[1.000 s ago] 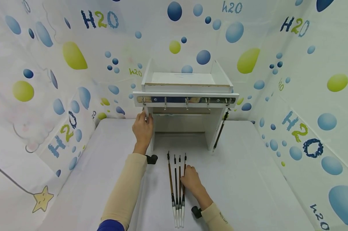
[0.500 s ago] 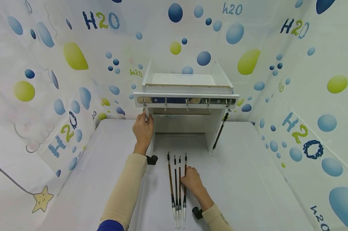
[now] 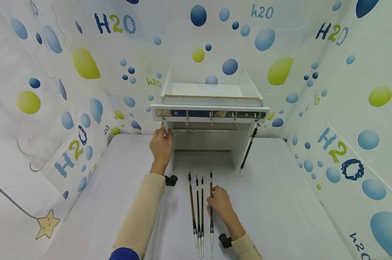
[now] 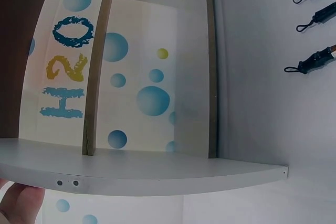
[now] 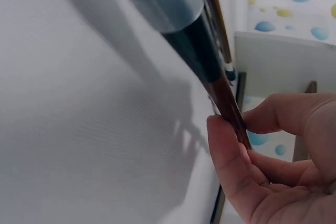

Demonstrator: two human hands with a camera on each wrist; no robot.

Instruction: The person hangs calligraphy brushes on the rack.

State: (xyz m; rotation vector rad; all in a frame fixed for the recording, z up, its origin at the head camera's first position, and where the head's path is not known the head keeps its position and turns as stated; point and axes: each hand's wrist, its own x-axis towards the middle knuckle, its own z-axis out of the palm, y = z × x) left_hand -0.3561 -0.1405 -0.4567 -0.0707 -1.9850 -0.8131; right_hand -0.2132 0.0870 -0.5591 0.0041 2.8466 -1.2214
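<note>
In the head view my left hand point(image 3: 161, 146) grips the left side panel of a white wooden shelf point(image 3: 212, 102), just under its leftmost hook. Only some fingertips point(image 4: 23, 200) show beside that panel in the left wrist view. My right hand point(image 3: 222, 204) pinches a brown-handled calligraphy brush point(image 5: 197, 45) between thumb and fingers. Its hanging loop points toward the shelf, its clear-capped end toward me. Three more calligraphy brushes point(image 3: 197, 209) lie side by side on the white table, just left of the held one.
A metal strip with several hooks point(image 3: 199, 113) runs along the shelf's front. From the rightmost hook hangs a dark brush point(image 3: 247, 155). Walls with printed bubbles point(image 3: 230, 66) enclose the white table point(image 3: 280, 202). A black camera mount point(image 3: 225, 241) sits at my right wrist.
My right hand has shifted slightly right with the pinched brush, widening the gap from the other three; the brush appears raised. My left hand keeps its hold on the shelf.
</note>
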